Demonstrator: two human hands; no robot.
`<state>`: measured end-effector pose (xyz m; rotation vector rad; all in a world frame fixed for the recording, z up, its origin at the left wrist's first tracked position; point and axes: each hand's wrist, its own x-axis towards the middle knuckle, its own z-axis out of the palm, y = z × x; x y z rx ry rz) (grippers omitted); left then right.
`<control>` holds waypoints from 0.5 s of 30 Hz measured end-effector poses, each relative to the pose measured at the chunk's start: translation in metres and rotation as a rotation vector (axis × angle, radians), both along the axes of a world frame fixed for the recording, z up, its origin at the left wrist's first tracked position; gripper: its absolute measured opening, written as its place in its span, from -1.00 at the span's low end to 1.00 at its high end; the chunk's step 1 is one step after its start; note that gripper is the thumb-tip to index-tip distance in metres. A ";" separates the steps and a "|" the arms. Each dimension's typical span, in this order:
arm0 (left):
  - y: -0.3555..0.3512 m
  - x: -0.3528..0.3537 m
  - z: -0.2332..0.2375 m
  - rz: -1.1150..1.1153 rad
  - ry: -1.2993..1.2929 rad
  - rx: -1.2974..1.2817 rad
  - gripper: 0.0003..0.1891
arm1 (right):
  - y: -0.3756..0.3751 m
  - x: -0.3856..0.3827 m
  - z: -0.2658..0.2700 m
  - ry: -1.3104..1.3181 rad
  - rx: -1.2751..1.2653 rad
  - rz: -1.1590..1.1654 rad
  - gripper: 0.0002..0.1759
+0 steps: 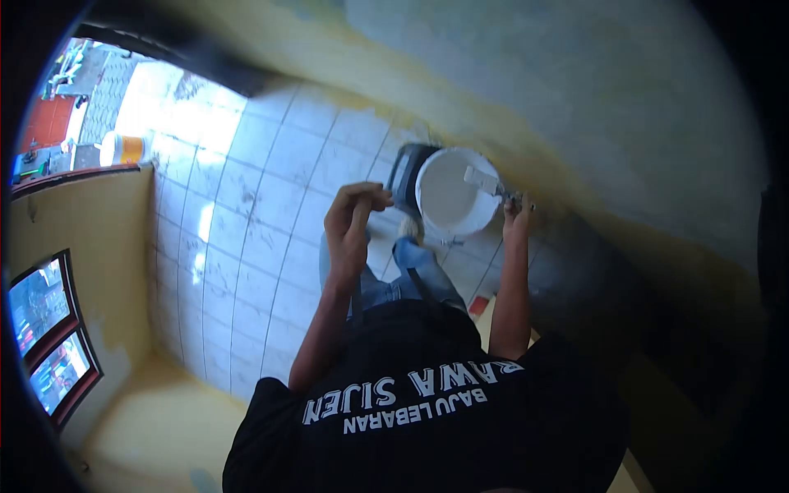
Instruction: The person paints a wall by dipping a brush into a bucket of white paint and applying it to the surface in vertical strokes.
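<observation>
A round white bucket stands ahead of my feet, with pale, paint-like liquid inside. My right hand is at the bucket's right rim, closed around the handle of what looks like a paintbrush. The brush's flat, white-coated head lies over the bucket's opening. To the left of the bucket, my left hand is raised in the air with its fingers bent and apart, and I see nothing in it. A dark container or stand sits against the bucket's left side, partly hidden by it.
Smudged light tiles cover the floor. A patchy yellow and grey wall rises close beyond the bucket. Near the bright doorway stands an orange and white bucket. A red-framed window is in the left wall.
</observation>
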<state>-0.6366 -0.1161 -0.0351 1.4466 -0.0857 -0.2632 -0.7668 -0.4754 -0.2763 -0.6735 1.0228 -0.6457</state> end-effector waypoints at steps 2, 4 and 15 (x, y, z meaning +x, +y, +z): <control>0.009 0.012 0.008 0.014 -0.013 -0.024 -0.75 | 0.001 0.018 0.026 -0.185 0.033 0.014 -0.74; 0.017 0.023 -0.001 0.011 -0.001 -0.084 -0.77 | 0.005 0.040 0.062 -0.374 0.083 0.041 -0.78; 0.200 0.117 0.075 -0.122 -0.324 -0.271 -0.78 | 0.182 0.156 0.320 -1.109 -0.163 0.095 -0.74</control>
